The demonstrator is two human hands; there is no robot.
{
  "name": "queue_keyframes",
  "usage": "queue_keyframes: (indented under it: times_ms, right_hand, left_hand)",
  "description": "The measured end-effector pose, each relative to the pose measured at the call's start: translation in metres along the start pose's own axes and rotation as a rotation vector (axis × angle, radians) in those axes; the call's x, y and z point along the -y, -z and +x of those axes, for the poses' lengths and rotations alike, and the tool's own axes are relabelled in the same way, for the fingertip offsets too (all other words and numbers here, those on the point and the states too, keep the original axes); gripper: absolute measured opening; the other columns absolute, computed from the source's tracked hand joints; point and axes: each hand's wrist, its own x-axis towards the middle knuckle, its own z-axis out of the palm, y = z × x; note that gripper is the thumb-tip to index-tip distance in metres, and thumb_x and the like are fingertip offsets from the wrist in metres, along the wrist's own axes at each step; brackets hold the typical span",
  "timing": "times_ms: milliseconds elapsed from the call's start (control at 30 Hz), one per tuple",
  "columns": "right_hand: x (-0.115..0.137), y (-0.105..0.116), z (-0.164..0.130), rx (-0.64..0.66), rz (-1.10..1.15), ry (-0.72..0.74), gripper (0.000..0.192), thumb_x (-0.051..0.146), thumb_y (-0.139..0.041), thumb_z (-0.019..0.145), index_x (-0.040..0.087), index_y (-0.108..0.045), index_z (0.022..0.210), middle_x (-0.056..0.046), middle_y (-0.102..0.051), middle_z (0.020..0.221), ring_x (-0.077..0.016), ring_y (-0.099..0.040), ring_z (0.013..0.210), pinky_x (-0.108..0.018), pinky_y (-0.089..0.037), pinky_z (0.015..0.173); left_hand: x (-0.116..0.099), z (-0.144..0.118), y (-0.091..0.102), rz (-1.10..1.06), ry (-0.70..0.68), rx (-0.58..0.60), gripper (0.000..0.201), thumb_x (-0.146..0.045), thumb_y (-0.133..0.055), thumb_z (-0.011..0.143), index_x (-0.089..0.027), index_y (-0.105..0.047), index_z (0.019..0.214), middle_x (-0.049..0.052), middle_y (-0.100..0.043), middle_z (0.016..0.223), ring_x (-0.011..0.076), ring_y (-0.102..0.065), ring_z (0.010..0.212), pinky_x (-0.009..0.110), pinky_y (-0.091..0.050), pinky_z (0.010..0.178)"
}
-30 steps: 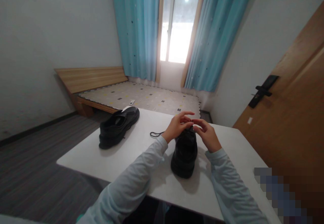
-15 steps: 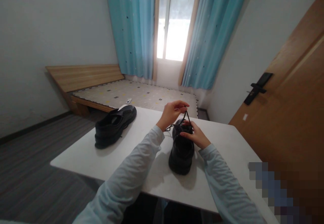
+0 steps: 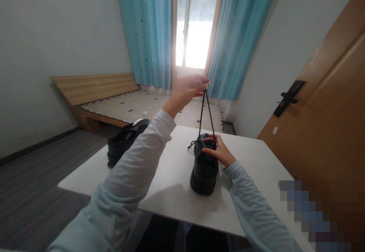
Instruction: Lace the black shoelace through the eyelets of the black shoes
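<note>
A black shoe (image 3: pixel 204 172) stands on the white table (image 3: pixel 171 191), toe toward me. My right hand (image 3: pixel 217 152) rests on its far end and holds it down. My left hand (image 3: pixel 188 89) is raised well above the shoe, its fingers pinched on a black lace (image 3: pixel 205 112) that runs taut down to the shoe as a doubled strand. A loose bit of lace curls at the shoe's left side. The second black shoe (image 3: pixel 123 145) lies at the table's far left, partly hidden by my left sleeve.
A low wooden bed (image 3: pixel 119 103) with a patterned mattress lies beyond the table. Blue curtains (image 3: pixel 148 27) frame a bright window. A wooden door (image 3: pixel 327 103) with a black handle stands at the right. Dark floor (image 3: pixel 34 183) extends on the left.
My left hand has risen from the shoe's top to high above it, drawing the lace up taut. My right hand has stayed on the shoe.
</note>
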Motion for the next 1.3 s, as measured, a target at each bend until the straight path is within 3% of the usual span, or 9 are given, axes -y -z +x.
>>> queue_keyframes:
  times_ms: [167, 333, 433, 567, 700, 867, 967, 1100, 1300]
  right_hand:
    - [-0.001, 0.001, 0.0, -0.006, -0.023, 0.03, 0.064, 0.042, -0.078, 0.054, 0.023, -0.042, 0.104, -0.007, -0.061, 0.107, -0.0225, -0.058, 0.1, -0.042, -0.042, 0.092]
    - [0.002, 0.001, -0.001, -0.003, -0.048, 0.049, 0.064, 0.043, -0.077, 0.055, 0.022, -0.042, 0.104, -0.008, -0.06, 0.106, -0.0228, -0.057, 0.101, -0.041, -0.042, 0.091]
    - [0.001, 0.0, -0.001, -0.006, -0.041, 0.072, 0.063, 0.043, -0.077, 0.055, 0.022, -0.042, 0.103, -0.007, -0.06, 0.104, -0.0227, -0.056, 0.102, -0.041, -0.04, 0.092]
    - [-0.001, -0.002, -0.001, -0.01, -0.043, 0.087, 0.065, 0.047, -0.076, 0.055, 0.022, -0.042, 0.105, -0.007, -0.06, 0.103, -0.0235, -0.056, 0.102, -0.041, -0.04, 0.093]
    - [-0.001, -0.002, -0.002, -0.007, -0.046, 0.089, 0.066, 0.057, -0.072, 0.056, 0.02, -0.047, 0.105, -0.009, -0.062, 0.104, -0.0259, -0.057, 0.101, -0.043, -0.04, 0.092]
    - [0.0, 0.009, 0.0, 0.088, 0.081, 0.067, 0.05, 0.063, -0.048, 0.076, 0.019, -0.062, 0.095, -0.009, -0.067, 0.1, -0.0232, -0.058, 0.101, -0.039, -0.04, 0.092]
    - [-0.002, 0.013, 0.001, 0.051, 0.183, -0.009, 0.041, 0.056, -0.053, 0.077, 0.018, -0.067, 0.083, -0.008, -0.069, 0.099, -0.0225, -0.059, 0.1, -0.037, -0.041, 0.092]
    - [0.0, 0.012, 0.001, -0.056, 0.358, -0.122, 0.039, 0.057, -0.057, 0.073, 0.018, -0.065, 0.073, -0.008, -0.069, 0.1, -0.0217, -0.063, 0.095, -0.036, -0.045, 0.085]
    - [0.011, 0.011, -0.002, -0.043, 0.222, -0.136, 0.044, 0.058, -0.061, 0.069, 0.018, -0.067, 0.087, -0.009, -0.07, 0.095, -0.0232, -0.062, 0.096, -0.037, -0.045, 0.084]
  left_hand:
    - [-0.041, 0.02, 0.004, 0.064, -0.032, 0.059, 0.02, -0.017, -0.053, 0.083, -0.007, -0.054, 0.1, 0.004, -0.059, 0.096, 0.0103, -0.056, 0.089, 0.034, -0.051, 0.081]
    - [-0.073, 0.036, 0.007, 0.156, -0.265, 0.143, 0.035, -0.02, -0.036, 0.087, 0.002, -0.045, 0.112, 0.004, -0.053, 0.096, 0.0105, -0.054, 0.094, 0.038, -0.045, 0.08]
    - [-0.083, 0.04, -0.002, 0.231, -0.364, 0.149, 0.042, -0.021, -0.023, 0.086, 0.003, -0.047, 0.11, 0.003, -0.053, 0.092, 0.0112, -0.056, 0.096, 0.037, -0.045, 0.077]
    - [-0.098, 0.044, -0.022, 0.333, -0.473, 0.134, 0.041, -0.026, -0.028, 0.083, 0.001, -0.051, 0.104, 0.0, -0.057, 0.091, 0.0123, -0.061, 0.091, 0.027, -0.046, 0.07]
    - [-0.11, 0.048, -0.037, 0.405, -0.558, 0.178, 0.056, -0.031, -0.014, 0.077, -0.001, -0.054, 0.1, -0.005, -0.054, 0.086, 0.0121, -0.062, 0.088, 0.024, -0.041, 0.067]
    - [-0.1, 0.049, -0.034, 0.24, -0.497, 0.113, 0.04, -0.024, -0.032, 0.076, -0.002, -0.058, 0.097, -0.003, -0.055, 0.081, 0.0082, -0.063, 0.08, 0.024, -0.047, 0.067]
    - [-0.085, 0.049, -0.026, 0.14, -0.383, 0.064, 0.023, -0.015, -0.051, 0.073, -0.005, -0.061, 0.092, 0.0, -0.054, 0.075, 0.0086, -0.062, 0.073, 0.022, -0.054, 0.061]
    - [-0.068, 0.049, -0.018, 0.11, -0.235, 0.033, 0.015, -0.009, -0.056, 0.074, -0.012, -0.062, 0.087, 0.003, -0.056, 0.078, 0.0084, -0.059, 0.067, 0.023, -0.056, 0.056]
    - [-0.055, 0.053, -0.008, 0.111, -0.203, -0.042, 0.012, -0.007, -0.055, 0.075, -0.016, -0.058, 0.083, 0.002, -0.055, 0.078, 0.0075, -0.054, 0.069, 0.019, -0.053, 0.056]
